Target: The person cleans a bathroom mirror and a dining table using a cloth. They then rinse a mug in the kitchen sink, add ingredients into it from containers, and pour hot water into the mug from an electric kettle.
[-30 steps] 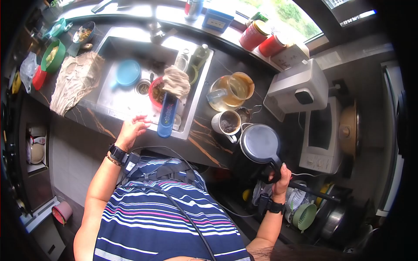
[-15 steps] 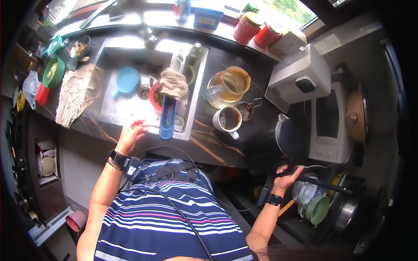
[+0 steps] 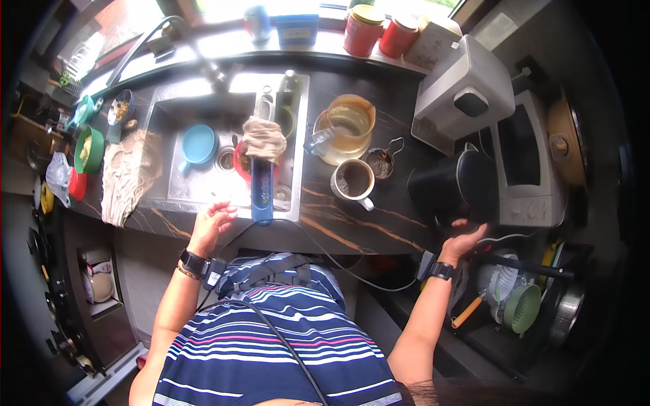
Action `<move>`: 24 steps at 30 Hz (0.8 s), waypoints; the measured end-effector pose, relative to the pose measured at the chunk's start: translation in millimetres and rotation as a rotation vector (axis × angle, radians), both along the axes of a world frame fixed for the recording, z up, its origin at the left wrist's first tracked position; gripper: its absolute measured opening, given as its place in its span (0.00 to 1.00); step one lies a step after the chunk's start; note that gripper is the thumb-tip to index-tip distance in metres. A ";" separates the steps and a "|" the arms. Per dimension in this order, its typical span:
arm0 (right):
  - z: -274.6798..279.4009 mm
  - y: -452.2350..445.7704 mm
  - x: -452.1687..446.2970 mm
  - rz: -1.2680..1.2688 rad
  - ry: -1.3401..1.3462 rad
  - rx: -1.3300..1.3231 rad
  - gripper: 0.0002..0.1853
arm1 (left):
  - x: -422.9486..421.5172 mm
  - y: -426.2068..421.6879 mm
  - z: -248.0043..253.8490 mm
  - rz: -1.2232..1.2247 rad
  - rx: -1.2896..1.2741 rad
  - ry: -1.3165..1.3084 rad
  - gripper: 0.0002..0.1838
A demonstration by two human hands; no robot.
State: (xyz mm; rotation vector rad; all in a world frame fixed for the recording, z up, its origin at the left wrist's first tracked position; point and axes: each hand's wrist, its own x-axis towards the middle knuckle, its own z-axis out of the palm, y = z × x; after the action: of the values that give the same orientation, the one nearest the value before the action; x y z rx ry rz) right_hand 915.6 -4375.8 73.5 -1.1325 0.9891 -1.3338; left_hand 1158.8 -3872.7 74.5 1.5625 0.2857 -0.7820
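My left hand (image 3: 215, 222) is held over the sink's front edge, fingers spread, holding nothing. At the right of the counter my right hand (image 3: 464, 242) is at the near side of a black kettle (image 3: 440, 189), fingers curled round its dark, poorly visible handle. Left of the kettle is a white mug (image 3: 353, 180) with dark liquid. Beside the mug are a small strainer (image 3: 380, 164) with dark contents and a glass pitcher (image 3: 349, 128) of yellowish liquid.
The sink (image 3: 177, 193) holds a light blue pan (image 3: 199, 144) and a red bowl, partly covered by a cloth (image 3: 264, 139) and a blue utensil (image 3: 262, 191). A white appliance (image 3: 467, 95) and a microwave (image 3: 520, 159) stand right. A cable crosses near the counter edge.
The kettle and my right hand have moved right, away from the mug. Dark liquid now shows more clearly in the mug. My left hand stays open as the view shifts.
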 end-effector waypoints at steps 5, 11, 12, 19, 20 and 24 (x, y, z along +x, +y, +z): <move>59.8 54.8 12.5 -0.317 0.563 -0.685 0.13 | -4.7 6.8 -6.8 0.011 0.003 -0.003 0.21; -20.7 103.6 60.6 0.868 0.637 -0.112 0.21 | -7.0 2.4 -11.9 0.004 -0.027 0.033 0.19; -41.2 98.0 69.3 0.810 0.696 -0.059 0.24 | -7.6 -0.6 -8.5 0.004 -0.037 0.020 0.18; -65.3 72.1 131.9 0.716 0.506 0.421 0.32 | -12.3 5.1 -2.8 0.038 -0.023 0.011 0.18; -63.9 70.3 134.9 0.713 0.499 0.430 0.32 | -14.7 6.2 -1.6 0.039 -0.002 -0.004 0.18; -68.2 64.6 146.3 0.758 0.415 0.607 0.30 | -19.9 8.4 3.7 0.077 0.003 0.001 0.18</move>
State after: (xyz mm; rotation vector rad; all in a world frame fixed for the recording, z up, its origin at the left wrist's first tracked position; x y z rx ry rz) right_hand 1061.9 -4311.2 5.3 -1.1415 1.0061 -0.1670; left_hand 1138.9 -3864.3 78.1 1.5448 0.3464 -0.7229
